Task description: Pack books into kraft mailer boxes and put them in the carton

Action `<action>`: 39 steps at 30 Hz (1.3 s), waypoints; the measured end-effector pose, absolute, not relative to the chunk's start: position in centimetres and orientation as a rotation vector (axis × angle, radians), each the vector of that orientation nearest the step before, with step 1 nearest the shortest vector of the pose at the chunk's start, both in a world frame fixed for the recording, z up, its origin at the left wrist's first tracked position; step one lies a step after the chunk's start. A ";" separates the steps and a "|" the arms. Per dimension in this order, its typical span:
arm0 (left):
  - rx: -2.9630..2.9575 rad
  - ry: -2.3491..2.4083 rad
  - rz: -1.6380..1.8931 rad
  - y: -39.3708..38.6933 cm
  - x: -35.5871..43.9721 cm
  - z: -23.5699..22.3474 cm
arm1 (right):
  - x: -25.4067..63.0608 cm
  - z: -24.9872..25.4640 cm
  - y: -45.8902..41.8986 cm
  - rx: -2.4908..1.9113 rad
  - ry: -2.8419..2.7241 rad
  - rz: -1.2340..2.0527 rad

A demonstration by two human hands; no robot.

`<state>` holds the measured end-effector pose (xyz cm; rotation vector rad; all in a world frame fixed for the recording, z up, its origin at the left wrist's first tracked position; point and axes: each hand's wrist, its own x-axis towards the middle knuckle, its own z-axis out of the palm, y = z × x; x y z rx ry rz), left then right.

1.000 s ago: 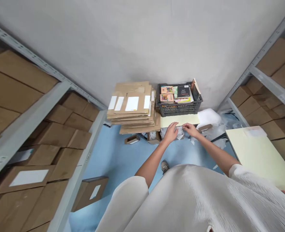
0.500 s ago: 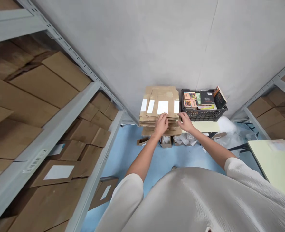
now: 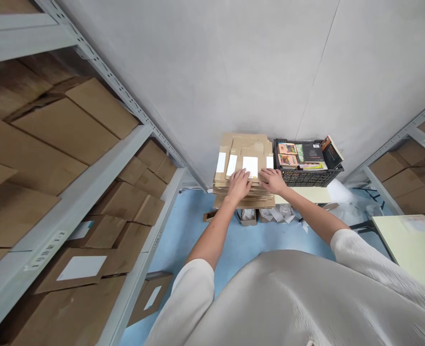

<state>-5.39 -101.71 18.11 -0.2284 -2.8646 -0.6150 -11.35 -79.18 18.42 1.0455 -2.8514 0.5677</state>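
A tall stack of flattened cardboard boxes (image 3: pixel 246 145) stands against the wall, several of them with white labels. My left hand (image 3: pixel 238 184) lies on the front edge of the top sheet, left of the middle label (image 3: pixel 250 165), with its fingers apart. Just right of that label, my right hand (image 3: pixel 273 181) rests on the same edge, fingers stretched over the cardboard and thumb low. Both hands touch the stack without lifting anything. The undersides of the fingers are hidden.
Beside the stack, a black plastic crate (image 3: pixel 308 179) holds books on a pale table (image 3: pixel 306 194). Shelves with cardboard boxes (image 3: pixel 68 126) line the left; more boxes (image 3: pixel 408 180) fill the right rack. Below are open boxes with paper (image 3: pixel 248 217). Another pale table (image 3: pixel 406 245) stands at right.
My right hand has moved from the stack's right side onto the top front edge, closer to my left hand. My left hand's fingers have spread flatter. The view has shifted slightly.
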 end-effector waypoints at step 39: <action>-0.446 -2.575 -0.400 -99.6 -6.1 21.6 | -11.2 21.2 -77.1 1.007 -2.439 0.155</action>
